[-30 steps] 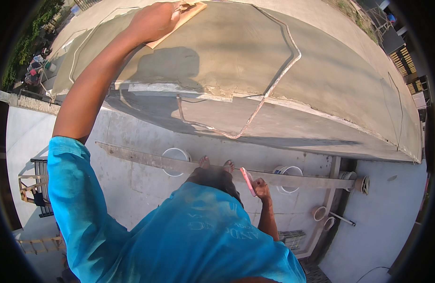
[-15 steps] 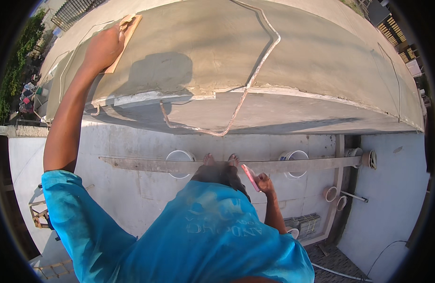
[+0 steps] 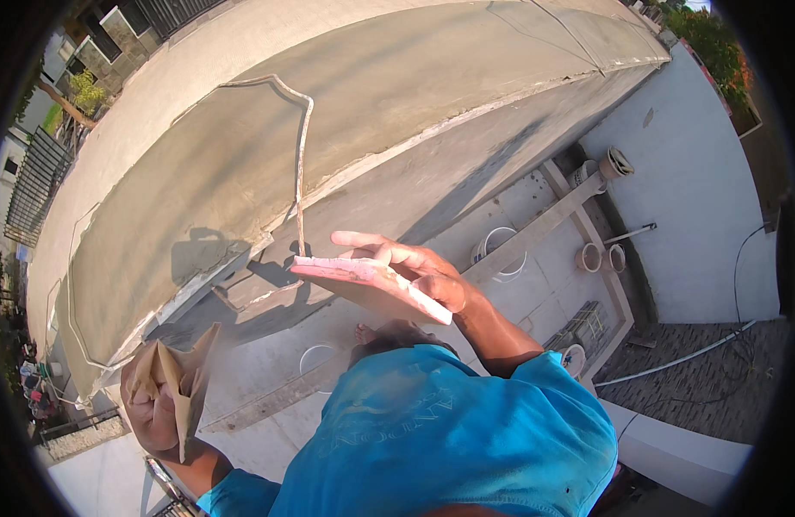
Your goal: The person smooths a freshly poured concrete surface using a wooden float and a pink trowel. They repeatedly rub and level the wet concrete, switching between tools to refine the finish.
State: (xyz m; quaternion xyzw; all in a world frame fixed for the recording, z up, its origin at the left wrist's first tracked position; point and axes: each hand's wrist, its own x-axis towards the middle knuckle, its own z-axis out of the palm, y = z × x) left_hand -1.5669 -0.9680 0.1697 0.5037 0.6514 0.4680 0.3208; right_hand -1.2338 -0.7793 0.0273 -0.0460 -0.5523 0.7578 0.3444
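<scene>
Hands apart, each closed on a board. Landmark for places: bent rod (image 3: 304,146), pale and crusted, lying over the plastered slab (image 3: 397,108).

Left hand (image 3: 152,409): below and left of the rod, fingers curled round the back of a tan board (image 3: 201,366). Board stands nearly on edge, ragged corner up. Well apart from the other hand.

Right hand (image 3: 427,271): just right of the rod's lower end, gripping a pink-edged board (image 3: 354,274) by its right end; thumb low, index finger extended toward the left. Board tilted, pale underside partly seen. It covers part of the rod's lower bend; whether the two touch, cannot tell.

Slab: grey-brown, smooth, spreading to both sides of the rod, pale broken rim (image 3: 414,146) along its lower edge. Dark shadow (image 3: 209,250) on the slab, left of the rod's lower end.

Below the rod: blue shirt (image 3: 449,422), person's own. Long plank (image 3: 544,226) runs slantwise, below the rod and up to its right. White bucket (image 3: 501,274) beside the plank, right of the rod. Farther right of the rod: pale wall (image 3: 682,164).
</scene>
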